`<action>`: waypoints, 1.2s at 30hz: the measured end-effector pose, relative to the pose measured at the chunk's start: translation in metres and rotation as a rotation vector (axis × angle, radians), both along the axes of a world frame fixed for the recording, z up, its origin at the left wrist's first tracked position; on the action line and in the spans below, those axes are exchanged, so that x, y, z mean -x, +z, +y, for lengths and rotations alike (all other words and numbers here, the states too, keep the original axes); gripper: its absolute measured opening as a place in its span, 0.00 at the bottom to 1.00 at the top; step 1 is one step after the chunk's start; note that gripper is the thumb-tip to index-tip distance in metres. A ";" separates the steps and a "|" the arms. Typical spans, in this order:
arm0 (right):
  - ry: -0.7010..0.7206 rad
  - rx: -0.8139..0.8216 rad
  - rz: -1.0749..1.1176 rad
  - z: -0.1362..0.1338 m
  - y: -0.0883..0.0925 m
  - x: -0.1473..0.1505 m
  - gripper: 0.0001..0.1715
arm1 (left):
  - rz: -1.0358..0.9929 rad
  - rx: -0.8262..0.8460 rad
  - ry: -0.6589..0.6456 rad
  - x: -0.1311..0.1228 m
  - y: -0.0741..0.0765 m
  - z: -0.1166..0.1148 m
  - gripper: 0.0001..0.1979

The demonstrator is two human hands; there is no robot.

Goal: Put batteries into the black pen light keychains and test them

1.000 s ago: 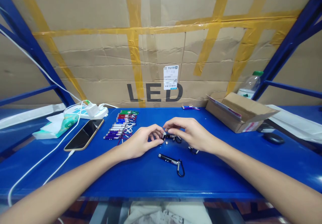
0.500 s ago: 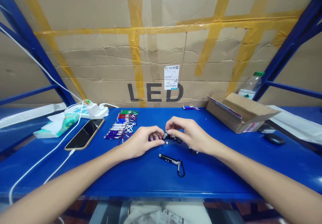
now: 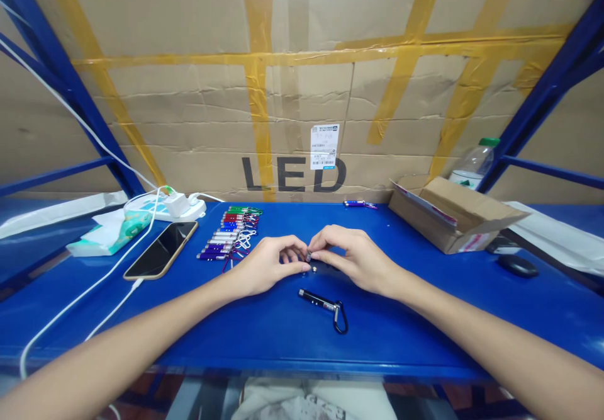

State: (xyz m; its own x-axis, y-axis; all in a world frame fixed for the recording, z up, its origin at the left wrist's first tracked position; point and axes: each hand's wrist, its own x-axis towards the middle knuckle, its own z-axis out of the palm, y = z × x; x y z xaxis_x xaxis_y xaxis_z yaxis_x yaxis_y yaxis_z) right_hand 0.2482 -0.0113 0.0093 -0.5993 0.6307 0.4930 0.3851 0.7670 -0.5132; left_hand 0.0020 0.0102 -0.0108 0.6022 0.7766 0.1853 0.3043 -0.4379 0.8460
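My right hand (image 3: pixel 356 253) pinches a small silvery metal piece (image 3: pixel 309 256) between thumb and forefinger. My left hand (image 3: pixel 274 262) meets it from the other side, with fingers curled and tips close to the piece; what these fingers hold is hidden. Just below the fingertips, a tiny brass-coloured part (image 3: pixel 314 269) lies on the blue table (image 3: pixel 264 338). Dark items under my right hand are mostly covered. Nearer me rests a black penlight (image 3: pixel 318 299) with a black carabiner clip (image 3: pixel 340 318) on its end.
Several coloured penlights (image 3: pixel 229 234) lie in a column at left, beside a phone (image 3: pixel 160 250), tissue pack (image 3: pixel 111 231) and power strip (image 3: pixel 155 206). A blue penlight (image 3: pixel 353 204) is at the back. Rightward are an open carton (image 3: pixel 438 215), bottle (image 3: pixel 474 165) and black mouse (image 3: pixel 518 266).
My right hand's fingers have dropped slightly and closed in on the left fingertips. The dark items beneath the right hand are now more covered. The whole view has shifted a little.
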 end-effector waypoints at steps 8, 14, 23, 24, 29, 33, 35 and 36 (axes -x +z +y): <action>-0.002 -0.119 -0.038 -0.003 -0.002 0.002 0.09 | -0.014 -0.021 0.019 -0.001 0.002 -0.002 0.12; -0.050 -0.158 -0.035 -0.005 -0.004 0.006 0.10 | -0.017 -0.045 0.045 -0.002 0.004 -0.003 0.13; -0.029 -0.193 -0.050 -0.006 -0.004 0.009 0.08 | 0.028 -0.155 0.074 0.001 0.005 -0.002 0.10; -0.039 -0.189 -0.037 -0.006 -0.003 0.008 0.07 | 0.025 -0.181 0.066 0.001 0.005 -0.002 0.10; -0.126 -0.158 -0.108 -0.002 0.000 0.002 0.04 | 0.035 -0.286 0.046 0.004 0.007 0.001 0.07; -0.110 -0.118 -0.374 0.002 0.000 -0.003 0.04 | 0.054 -0.325 0.032 0.005 0.007 0.003 0.04; -0.098 -0.089 -0.453 0.002 0.000 -0.004 0.02 | 0.067 -0.338 0.037 0.005 0.006 0.004 0.04; -0.085 -0.076 -0.478 0.002 0.000 -0.004 0.03 | 0.072 -0.340 0.044 0.006 0.006 0.005 0.04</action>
State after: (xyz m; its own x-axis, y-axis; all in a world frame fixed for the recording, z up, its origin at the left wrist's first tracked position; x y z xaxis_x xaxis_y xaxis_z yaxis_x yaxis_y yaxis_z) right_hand 0.2523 -0.0092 0.0096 -0.7179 0.6599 0.2217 0.6265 0.7513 -0.2074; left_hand -0.0036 0.0148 -0.0049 0.5902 0.7033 0.3963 0.3827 -0.6760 0.6297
